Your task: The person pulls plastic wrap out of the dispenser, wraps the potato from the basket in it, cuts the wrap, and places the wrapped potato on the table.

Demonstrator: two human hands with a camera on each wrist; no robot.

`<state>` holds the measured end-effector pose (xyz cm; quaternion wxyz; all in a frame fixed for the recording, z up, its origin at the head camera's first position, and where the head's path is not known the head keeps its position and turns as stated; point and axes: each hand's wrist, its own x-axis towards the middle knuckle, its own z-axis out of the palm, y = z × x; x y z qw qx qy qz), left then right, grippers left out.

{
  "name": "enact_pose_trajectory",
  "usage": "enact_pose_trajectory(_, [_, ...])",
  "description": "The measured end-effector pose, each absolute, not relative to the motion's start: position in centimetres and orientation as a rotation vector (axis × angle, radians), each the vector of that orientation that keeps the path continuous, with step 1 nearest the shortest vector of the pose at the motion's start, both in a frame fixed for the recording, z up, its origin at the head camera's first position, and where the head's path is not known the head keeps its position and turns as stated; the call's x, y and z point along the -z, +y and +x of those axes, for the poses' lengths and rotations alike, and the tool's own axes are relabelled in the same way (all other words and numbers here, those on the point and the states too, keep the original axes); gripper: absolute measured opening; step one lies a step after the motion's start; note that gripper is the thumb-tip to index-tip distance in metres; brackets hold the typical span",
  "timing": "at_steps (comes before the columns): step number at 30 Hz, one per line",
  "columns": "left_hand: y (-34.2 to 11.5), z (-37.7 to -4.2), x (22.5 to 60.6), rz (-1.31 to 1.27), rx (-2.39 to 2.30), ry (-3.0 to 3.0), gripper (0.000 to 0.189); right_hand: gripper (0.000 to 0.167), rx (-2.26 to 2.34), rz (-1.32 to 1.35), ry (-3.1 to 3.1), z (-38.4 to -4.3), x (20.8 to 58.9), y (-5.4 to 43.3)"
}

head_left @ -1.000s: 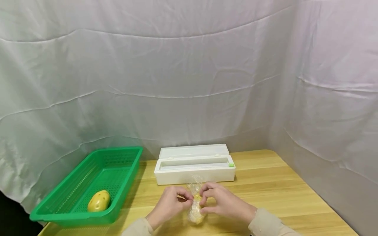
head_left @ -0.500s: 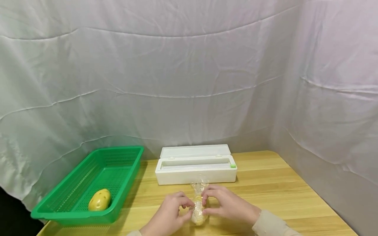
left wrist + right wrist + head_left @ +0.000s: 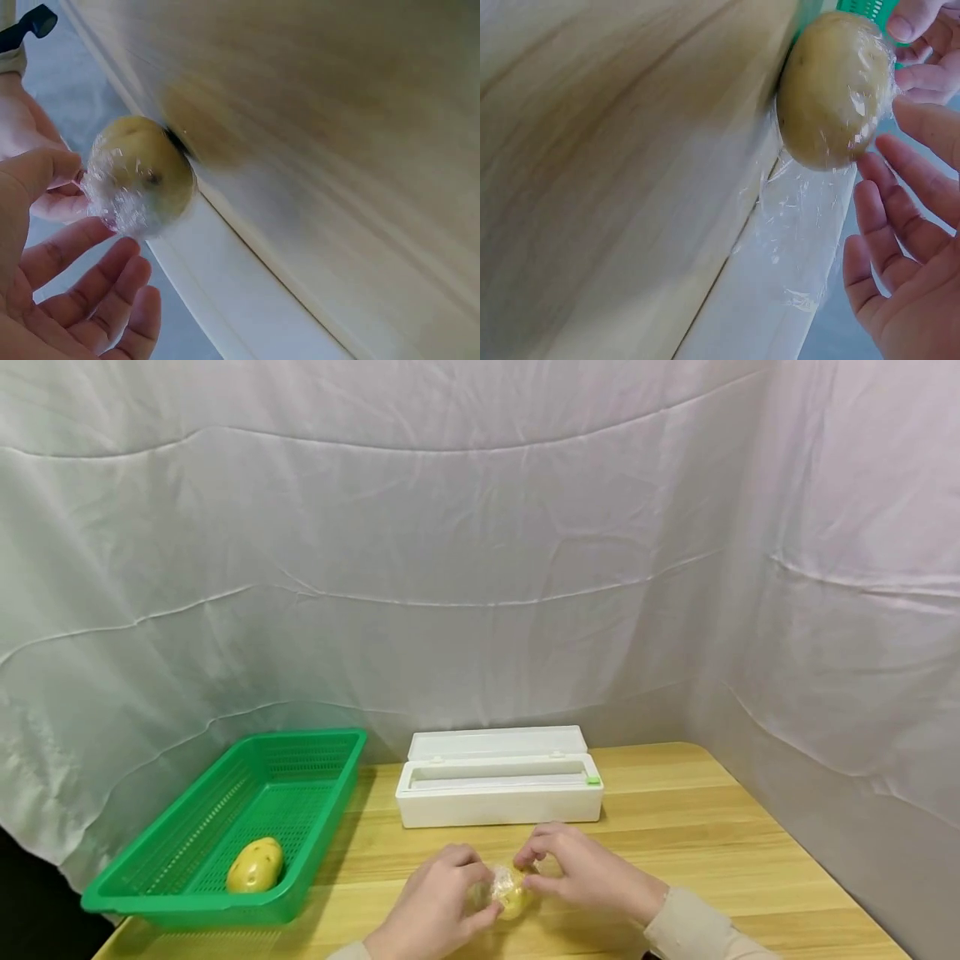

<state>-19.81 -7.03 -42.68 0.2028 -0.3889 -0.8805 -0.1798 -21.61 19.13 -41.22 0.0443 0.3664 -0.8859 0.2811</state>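
A yellow potato (image 3: 513, 902) wrapped in clear cling film (image 3: 124, 206) is low over the near part of the table, between both hands. My left hand (image 3: 438, 897) pinches its film-covered left side between thumb and index finger, the other fingers loosely bent. From the opposite side, my right hand (image 3: 573, 870) holds it with thumb and index fingertips. In the right wrist view, a loose flap of film (image 3: 787, 232) trails from one end of the potato. The film lies bunched and crinkled near the left fingertips.
A white cling film box (image 3: 498, 810) with its lid raised stands behind the hands. To the left, a green plastic basket (image 3: 180, 910) holds a second potato (image 3: 256, 865). Grey-white cloth (image 3: 480, 668) hangs behind the wooden table (image 3: 720, 827).
The wrapped potato has turned and shows shorter and rounder in the head view. Its film tail no longer stands up toward the box there. Both hands have shifted slightly right.
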Motion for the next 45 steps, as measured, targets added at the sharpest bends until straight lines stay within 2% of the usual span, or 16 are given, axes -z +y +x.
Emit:
enact_pose_trajectory(4, [-6.9, -20.1, 42.7, -1.097, 0.417, -2.413, 0.019, 0.016, -0.819, 1.081, -2.739, -21.6, 41.1, 19.2])
enact_pose_trajectory(7, [-6.8, -20.5, 42.7, -1.109, 0.382, -2.374, 0.019, 0.013, -0.809, 1.067, -2.752, -21.5, 41.0, 19.3])
enact_pose_trajectory(13, [-6.9, -20.9, 42.8, -1.100, 0.336, -2.363, 0.038, 0.004, -0.867, 1.157, -2.778, -21.6, 40.9, 19.6])
enact_pose_trajectory(27, [-7.3, -21.9, 42.8, -1.315, 0.420, -2.490, 0.052, 0.012, -0.960, 1.294, -2.705, -21.4, 41.3, 19.5])
enact_pose_trajectory(34, [-7.6, -22.4, 43.2, -1.353, 0.619, -2.515, 0.049, 0.014, -0.994, 1.343, -2.690, -21.5, 41.5, 19.4])
enact_pose_trajectory(45, [-8.4, -21.2, 42.5, -1.319, 0.626, -2.527, 0.041, 0.016, -0.985, 1.358, -2.665, -21.5, 41.8, 19.5])
